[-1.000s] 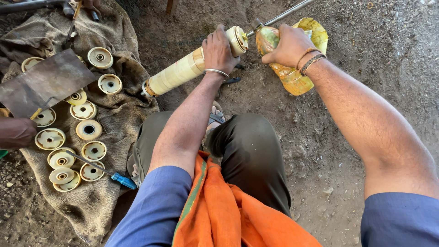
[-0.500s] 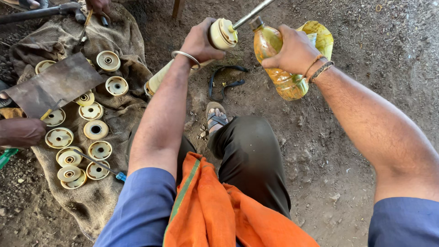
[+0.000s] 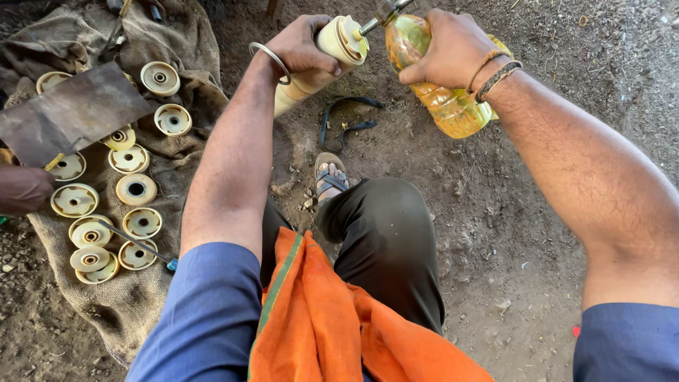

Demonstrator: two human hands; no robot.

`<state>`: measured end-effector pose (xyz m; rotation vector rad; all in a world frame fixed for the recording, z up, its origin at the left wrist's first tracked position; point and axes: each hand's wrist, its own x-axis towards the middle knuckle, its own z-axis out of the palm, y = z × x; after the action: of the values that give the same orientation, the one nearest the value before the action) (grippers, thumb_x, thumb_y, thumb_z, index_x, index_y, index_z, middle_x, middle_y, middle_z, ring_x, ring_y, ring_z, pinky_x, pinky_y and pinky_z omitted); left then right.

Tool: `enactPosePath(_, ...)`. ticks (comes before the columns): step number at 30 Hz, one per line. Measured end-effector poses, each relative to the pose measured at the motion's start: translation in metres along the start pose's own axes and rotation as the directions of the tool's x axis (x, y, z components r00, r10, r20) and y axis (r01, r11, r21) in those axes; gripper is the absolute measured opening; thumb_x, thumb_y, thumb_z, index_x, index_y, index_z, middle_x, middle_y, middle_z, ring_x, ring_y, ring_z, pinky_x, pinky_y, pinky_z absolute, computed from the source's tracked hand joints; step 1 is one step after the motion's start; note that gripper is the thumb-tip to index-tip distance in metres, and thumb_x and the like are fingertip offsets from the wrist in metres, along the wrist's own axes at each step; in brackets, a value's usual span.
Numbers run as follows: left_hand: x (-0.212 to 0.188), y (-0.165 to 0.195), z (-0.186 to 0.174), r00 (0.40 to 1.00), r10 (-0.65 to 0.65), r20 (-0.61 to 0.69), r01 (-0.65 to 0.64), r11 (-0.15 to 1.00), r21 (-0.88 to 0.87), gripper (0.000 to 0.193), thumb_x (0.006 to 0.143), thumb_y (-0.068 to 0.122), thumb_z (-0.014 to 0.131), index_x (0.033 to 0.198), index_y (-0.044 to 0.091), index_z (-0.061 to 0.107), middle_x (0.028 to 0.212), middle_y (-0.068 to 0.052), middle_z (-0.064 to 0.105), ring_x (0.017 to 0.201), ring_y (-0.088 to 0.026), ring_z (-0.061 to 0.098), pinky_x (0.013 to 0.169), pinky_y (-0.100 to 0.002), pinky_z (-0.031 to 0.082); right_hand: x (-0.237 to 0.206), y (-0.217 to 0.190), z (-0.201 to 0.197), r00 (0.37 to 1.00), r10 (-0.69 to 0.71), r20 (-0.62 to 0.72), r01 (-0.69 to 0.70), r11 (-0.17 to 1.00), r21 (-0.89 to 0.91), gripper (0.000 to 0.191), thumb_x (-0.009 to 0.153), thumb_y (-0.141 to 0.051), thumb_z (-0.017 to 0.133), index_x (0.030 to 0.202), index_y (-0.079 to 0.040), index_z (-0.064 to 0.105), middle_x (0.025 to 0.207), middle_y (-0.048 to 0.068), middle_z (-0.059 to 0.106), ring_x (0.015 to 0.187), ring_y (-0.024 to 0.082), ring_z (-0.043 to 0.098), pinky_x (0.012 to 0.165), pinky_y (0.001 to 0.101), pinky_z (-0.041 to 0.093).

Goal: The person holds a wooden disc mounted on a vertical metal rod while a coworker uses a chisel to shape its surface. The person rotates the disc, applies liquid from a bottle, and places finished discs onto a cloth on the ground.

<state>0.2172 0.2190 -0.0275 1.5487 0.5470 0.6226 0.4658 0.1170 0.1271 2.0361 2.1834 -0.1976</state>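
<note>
My left hand (image 3: 300,46) is wrapped tight around a cream cylinder (image 3: 318,67), fingers closed on its upper part just under the capped end. A thin metal rod (image 3: 382,13) sticks out of that cap toward 1 o'clock. The cylinder's long axis runs from 7 o'clock up to 1 o'clock, tilted with the capped end nearest the top edge of view. My right hand (image 3: 449,49) is clenched round the neck of a yellow plastic bottle (image 3: 453,106) of amber liquid; the bottle's body hangs down toward 5 o'clock and its mouth, hidden by my fingers, sits just beside the cap at its 3 o'clock. I can see no label on it. At 9 o'clock, on a burlap sack (image 3: 141,297) over the dirt floor, lie round cream discs (image 3: 134,189) in rows, a flat metal sheet (image 3: 71,110) and another person's hand (image 3: 25,187)
</note>
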Motion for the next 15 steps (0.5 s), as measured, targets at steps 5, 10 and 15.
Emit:
enactPosePath(5,0.004,-0.006,-0.008,0.999,0.004,0.040,-0.004,1.000,0.000,0.068,0.058,0.018,0.089,0.124,0.008,0.072,0.115,-0.006,0.077,0.108,-0.019,0.072,0.105,-0.035,0.055,0.003,-0.003,-0.005,0.999,0.014,0.034,-0.015,1.000,0.025,0.080,0.066,-0.045,0.092,0.118,0.009,0.065,0.109,0.032,0.069,0.107,0.044,0.067,0.097,0.0488,0.053)
enactPosePath(10,0.008,-0.011,-0.011,0.998,-0.014,0.063,0.012,0.999,0.037,0.068,0.059,0.020,0.091,0.124,0.009,0.073,0.115,-0.007,0.077,0.109,-0.020,0.072,0.103,-0.038,0.056,0.005,-0.005,-0.009,0.998,-0.059,0.004,0.059,0.997,-0.049,0.074,0.066,-0.045,0.095,0.110,0.008,0.069,0.107,0.032,0.068,0.106,0.044,0.066,0.093,0.0494,0.053)
enactPosePath(15,0.014,-0.013,-0.012,0.995,-0.075,0.060,0.075,0.997,0.003,0.075,0.054,0.021,0.093,0.125,0.011,0.073,0.115,-0.008,0.077,0.108,-0.022,0.072,0.101,-0.041,0.056,0.008,-0.005,-0.013,0.999,-0.010,0.038,0.014,0.996,-0.090,0.077,0.066,-0.048,0.096,0.112,0.008,0.069,0.104,0.031,0.069,0.102,0.044,0.068,0.090,0.0485,0.054)
